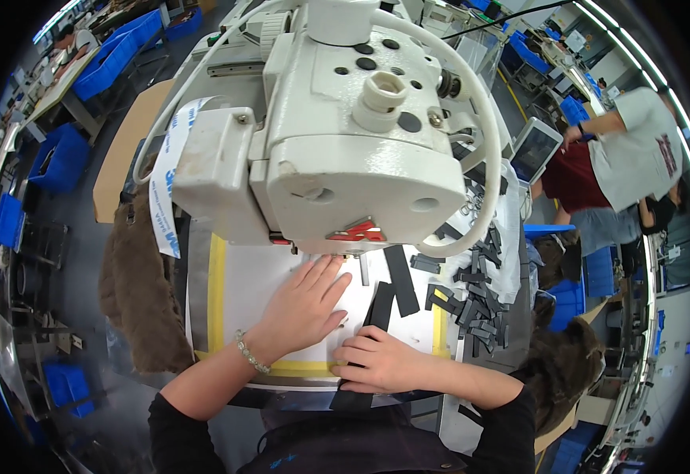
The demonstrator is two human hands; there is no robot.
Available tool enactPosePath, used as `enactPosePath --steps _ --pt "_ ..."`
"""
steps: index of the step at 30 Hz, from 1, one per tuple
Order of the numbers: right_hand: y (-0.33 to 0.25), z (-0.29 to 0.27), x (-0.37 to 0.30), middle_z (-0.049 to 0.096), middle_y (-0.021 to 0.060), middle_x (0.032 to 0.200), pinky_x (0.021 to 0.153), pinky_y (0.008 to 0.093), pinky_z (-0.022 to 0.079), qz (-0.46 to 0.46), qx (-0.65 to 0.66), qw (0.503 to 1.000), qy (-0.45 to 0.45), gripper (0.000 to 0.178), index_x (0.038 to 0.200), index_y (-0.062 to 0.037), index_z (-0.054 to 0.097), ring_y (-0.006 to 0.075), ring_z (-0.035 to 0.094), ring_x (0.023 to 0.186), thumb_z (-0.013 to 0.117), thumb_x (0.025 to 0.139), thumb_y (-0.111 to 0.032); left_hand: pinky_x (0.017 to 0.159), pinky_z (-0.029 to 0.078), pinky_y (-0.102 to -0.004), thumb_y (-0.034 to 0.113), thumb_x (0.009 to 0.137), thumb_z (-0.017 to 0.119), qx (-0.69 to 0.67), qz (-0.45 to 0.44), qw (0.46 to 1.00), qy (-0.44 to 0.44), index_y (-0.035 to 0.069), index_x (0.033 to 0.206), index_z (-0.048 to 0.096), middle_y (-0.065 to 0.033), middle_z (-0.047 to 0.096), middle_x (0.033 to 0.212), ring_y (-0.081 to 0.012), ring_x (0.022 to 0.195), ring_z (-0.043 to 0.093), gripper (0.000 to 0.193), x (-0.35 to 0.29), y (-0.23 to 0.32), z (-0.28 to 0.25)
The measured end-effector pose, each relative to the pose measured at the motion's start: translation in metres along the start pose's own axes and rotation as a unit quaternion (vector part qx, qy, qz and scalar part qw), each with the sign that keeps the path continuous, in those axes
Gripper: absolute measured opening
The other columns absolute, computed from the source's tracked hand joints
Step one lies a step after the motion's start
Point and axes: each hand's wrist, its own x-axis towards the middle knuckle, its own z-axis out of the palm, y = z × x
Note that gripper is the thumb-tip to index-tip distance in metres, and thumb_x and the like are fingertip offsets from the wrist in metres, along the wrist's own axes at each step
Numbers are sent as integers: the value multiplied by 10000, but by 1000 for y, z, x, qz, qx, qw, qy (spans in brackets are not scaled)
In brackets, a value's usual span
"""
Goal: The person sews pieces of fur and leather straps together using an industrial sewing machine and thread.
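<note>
left hand [307, 304] spread flat on white panel [258, 292]; right hand [377, 362] pinching black strip [380, 306].

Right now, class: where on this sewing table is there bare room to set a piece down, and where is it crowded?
Free: the white panel between the yellow tape stripe and the left hand, in front of the machine head. Crowded: the right side, where the pile of black strips lies. The right hand presses a black strap near the front edge.
</note>
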Motion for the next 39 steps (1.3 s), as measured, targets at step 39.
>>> enactPosePath --steps 39 --pt "-17 -40 -104 581 20 793 656 325 421 134 -113 981 84 230 694 -114 556 187 566 666 780 667 -158 1053 362 -431 288 819 676 -72 69 995 0 48 1248 547 -188 486 1371 -308 1274 466 508 22 39 31"
